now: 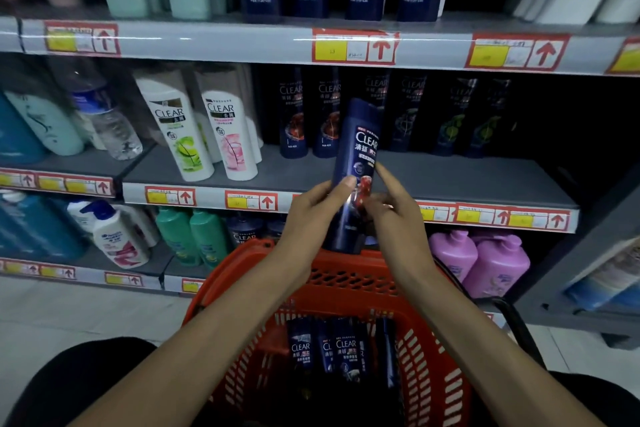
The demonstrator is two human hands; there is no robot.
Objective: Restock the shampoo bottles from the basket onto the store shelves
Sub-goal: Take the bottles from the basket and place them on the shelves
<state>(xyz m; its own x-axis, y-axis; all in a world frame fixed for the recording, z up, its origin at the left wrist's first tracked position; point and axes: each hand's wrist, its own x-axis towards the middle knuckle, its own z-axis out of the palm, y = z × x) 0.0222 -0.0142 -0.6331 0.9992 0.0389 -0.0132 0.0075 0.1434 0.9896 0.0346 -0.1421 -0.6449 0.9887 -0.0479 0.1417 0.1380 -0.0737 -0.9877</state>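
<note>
Knees in dark cloth [79, 378] at bottom edge, both corners; red plastic basket [346, 274] between them, black handle [516, 326] hanging off its right side. Basket floor holds several dark blue Clear bottles [343, 347], standing close together, labels facing up toward camera. Both bare forearms reach over the basket. Held bottle [360, 149]: dark blue Clear shampoo, upright with a slight lean to the right, base just above the basket's far rim, top level with stock on the middle shelf [450, 177]. It sits in front of that shelf's front edge, not on it. Left hand [311, 208] grips the lower half, thumb across the label front, fingers wrapped behind. Right hand [391, 215] holds the opposite side, forefinger laid straight up along the bottle's right edge, other fingers curled against its front. Middle shelf, rear: row of matching dark Clear bottles [294, 114], bare board in front of them toward the front edge. Left of that row, two white Clear bottles [180, 128], then a clear water bottle [107, 114]. Red-and-yellow price tags [353, 47] with arrows along every shelf lip. Bottom shelf: green bottles [194, 236] left, purple bottles [485, 263] right.
</note>
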